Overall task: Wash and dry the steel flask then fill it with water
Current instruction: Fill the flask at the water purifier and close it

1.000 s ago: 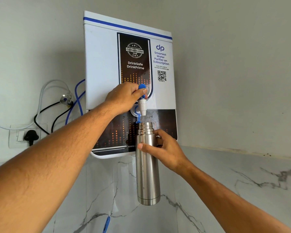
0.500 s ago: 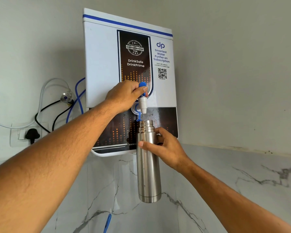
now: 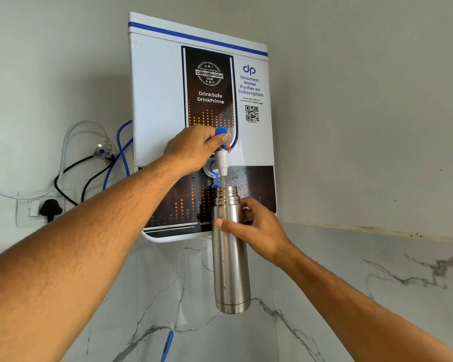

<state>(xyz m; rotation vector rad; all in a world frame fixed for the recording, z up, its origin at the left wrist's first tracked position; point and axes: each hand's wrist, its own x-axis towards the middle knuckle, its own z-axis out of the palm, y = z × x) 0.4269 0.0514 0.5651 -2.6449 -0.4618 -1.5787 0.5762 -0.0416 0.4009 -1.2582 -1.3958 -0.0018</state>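
Head view: steel flask upright, open mouth up under tap.

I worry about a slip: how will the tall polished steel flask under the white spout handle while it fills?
The tall polished steel flask is probably slippery: droplets speckle its smooth wall. It likely grows heavier as water enters. The right hand grips it high, so the bottom may swing.

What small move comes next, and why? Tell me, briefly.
Probably hold steady: left hand gripping the blue plastic tap lever, right hand holding the cylindrical steel flask with its open mouth under the white spout. Water appears to run in, and no overflow shows.
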